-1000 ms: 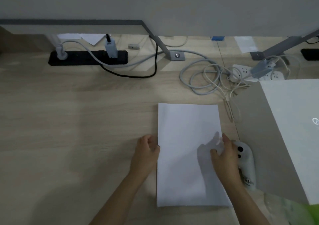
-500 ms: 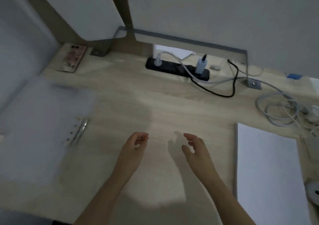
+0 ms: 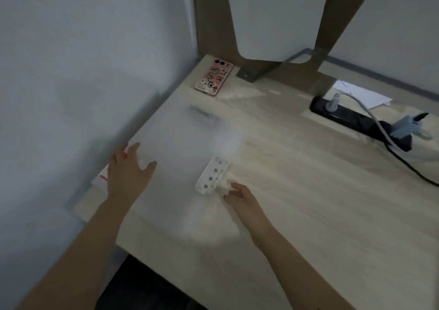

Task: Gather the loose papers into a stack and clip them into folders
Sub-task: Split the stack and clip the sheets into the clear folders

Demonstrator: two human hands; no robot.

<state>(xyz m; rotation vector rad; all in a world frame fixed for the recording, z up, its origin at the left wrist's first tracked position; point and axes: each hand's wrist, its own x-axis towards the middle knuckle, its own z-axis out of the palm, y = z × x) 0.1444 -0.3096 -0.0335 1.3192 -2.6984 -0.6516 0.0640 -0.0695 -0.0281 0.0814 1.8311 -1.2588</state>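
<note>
The translucent folder [image 3: 175,143] lies blurred at the left corner of the desk [image 3: 308,202] by the wall. Its long axis runs away and rightward, with the white punched clip strip [image 3: 211,176] along its right edge. The left hand [image 3: 128,174], fingers spread, is over the folder's left half, contact unclear; the right hand [image 3: 247,200], loosely open and empty, sits just right of the strip's near end, the closer one to it.

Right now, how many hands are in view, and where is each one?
2. The left hand is spread over the left part of the blurred translucent grey folder. The right hand hovers above the light wooden desk, beside the white dotted strip at the folder's edge.
</note>
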